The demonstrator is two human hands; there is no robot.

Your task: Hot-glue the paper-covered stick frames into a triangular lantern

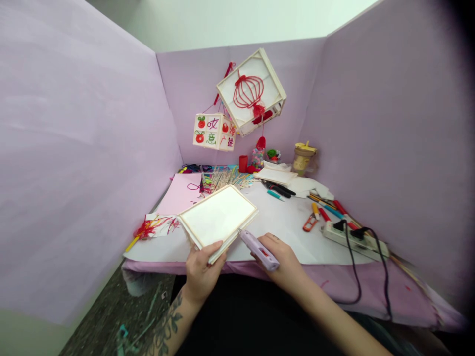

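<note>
My left hand point(205, 268) grips the near corner of a flat white panel point(218, 215) edged with thin wooden sticks. More white layers or panels show just under it, tilted above the table's front edge. My right hand point(280, 258) is wrapped round a pale lilac hot glue gun point(259, 250). Its nozzle points left and meets, or nearly meets, the panel's right edge; contact cannot be made out. The fingers on the glue gun's handle are partly hidden.
Paper lanterns point(252, 91) hang at the back. Wooden sticks point(226, 178), pliers point(280, 189), a box cutter point(309, 222) and a drink cup point(304, 158) lie or stand on the table. At right is a power strip point(352, 240) with black cords; red yarn point(148, 227) lies left.
</note>
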